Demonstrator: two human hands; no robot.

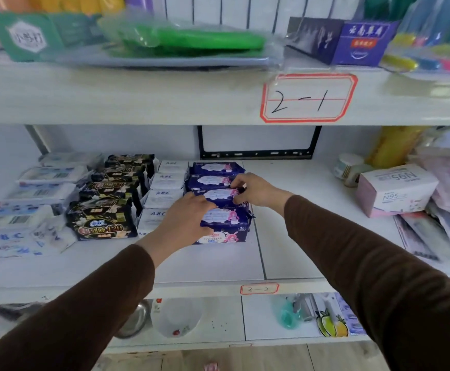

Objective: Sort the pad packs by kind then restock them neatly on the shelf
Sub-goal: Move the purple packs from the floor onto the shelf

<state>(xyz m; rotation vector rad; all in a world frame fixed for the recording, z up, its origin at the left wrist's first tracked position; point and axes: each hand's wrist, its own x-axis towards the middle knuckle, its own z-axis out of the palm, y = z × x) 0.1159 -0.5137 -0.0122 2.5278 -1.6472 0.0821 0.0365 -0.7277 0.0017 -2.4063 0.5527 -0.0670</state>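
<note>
Pad packs stand in rows running front to back on the middle shelf (pixel 298 236). A row of dark blue packs (pixel 225 219) with a pink rabbit sits in the centre. My left hand (pixel 185 218) grips the left end of a blue pack in that row. My right hand (pixel 256 190) pinches the right end of the same pack. Left of them runs a row of white ABC packs (pixel 162 196). Farther left come the black 420 packs (pixel 103 223), then white and light blue packs (pixel 39 192).
A pink and white N95 box (pixel 395 190) and loose flat packets (pixel 438 234) crowd the shelf's right side. Bare shelf lies between the blue row and that box. The upper shelf edge carries a "2-1" label (pixel 308 97); bowls sit on the shelf below.
</note>
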